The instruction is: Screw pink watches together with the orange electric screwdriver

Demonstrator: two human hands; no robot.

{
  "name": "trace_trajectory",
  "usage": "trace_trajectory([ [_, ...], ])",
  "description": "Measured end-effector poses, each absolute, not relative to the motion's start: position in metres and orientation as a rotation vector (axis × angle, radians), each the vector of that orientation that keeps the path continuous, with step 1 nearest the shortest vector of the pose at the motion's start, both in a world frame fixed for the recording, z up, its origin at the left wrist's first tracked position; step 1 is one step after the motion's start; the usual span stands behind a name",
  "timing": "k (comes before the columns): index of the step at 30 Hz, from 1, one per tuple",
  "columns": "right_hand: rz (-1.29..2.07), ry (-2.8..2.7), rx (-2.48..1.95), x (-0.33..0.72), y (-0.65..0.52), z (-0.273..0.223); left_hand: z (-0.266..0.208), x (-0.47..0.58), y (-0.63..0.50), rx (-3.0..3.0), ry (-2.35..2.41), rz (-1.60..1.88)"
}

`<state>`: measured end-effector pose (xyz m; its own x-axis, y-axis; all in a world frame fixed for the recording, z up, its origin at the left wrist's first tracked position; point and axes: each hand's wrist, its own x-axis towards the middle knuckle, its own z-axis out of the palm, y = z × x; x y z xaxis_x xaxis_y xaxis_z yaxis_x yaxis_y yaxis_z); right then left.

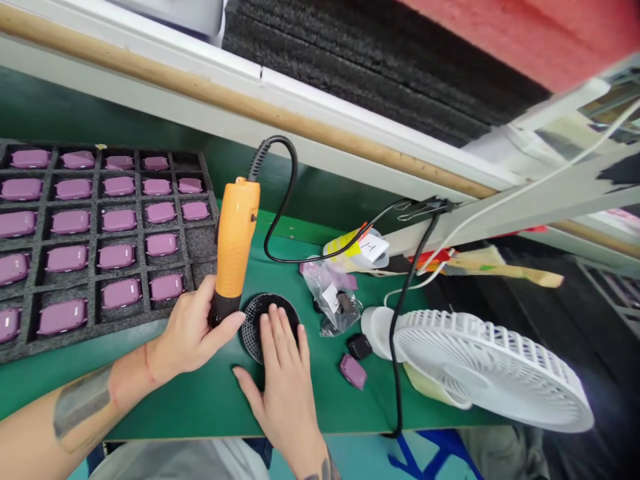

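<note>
My left hand [193, 330] is wrapped round the black lower end of an orange electric screwdriver [236, 233], held upright with its cord leaving at the top. The screwdriver's tip is hidden behind the hand. Just right of it lies a round black dish [253, 327] with a fine grid surface. My right hand [285, 373] is spread over this dish, fingers stretched out and thumb apart, covering much of it. Whether anything small lies under those fingers cannot be seen. To the left stands a dark foam tray [200, 240] with many purple watch-like cases [120, 293] in its compartments.
Right of the dish lie a clear plastic bag [330, 297] with parts, a small black piece [359, 346] and a loose purple case [353, 371]. A white fan [490, 367] stands at the right. A black cable [397, 333] hangs over the green table [200, 407].
</note>
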<state>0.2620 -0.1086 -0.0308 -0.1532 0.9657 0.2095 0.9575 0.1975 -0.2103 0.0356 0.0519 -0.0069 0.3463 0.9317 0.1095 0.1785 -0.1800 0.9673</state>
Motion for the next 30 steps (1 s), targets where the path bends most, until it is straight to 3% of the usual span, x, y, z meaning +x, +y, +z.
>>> trace_trajectory([
  [18,-0.097,-2.277,-1.745,0.277,-0.11,-0.025,-0.008,0.034,0.054,1.67,0.996,0.984],
  [30,-0.008,-2.396,-1.581,0.275,-0.095,-0.024,-0.005,0.034,0.055,1.633,0.986,0.979],
])
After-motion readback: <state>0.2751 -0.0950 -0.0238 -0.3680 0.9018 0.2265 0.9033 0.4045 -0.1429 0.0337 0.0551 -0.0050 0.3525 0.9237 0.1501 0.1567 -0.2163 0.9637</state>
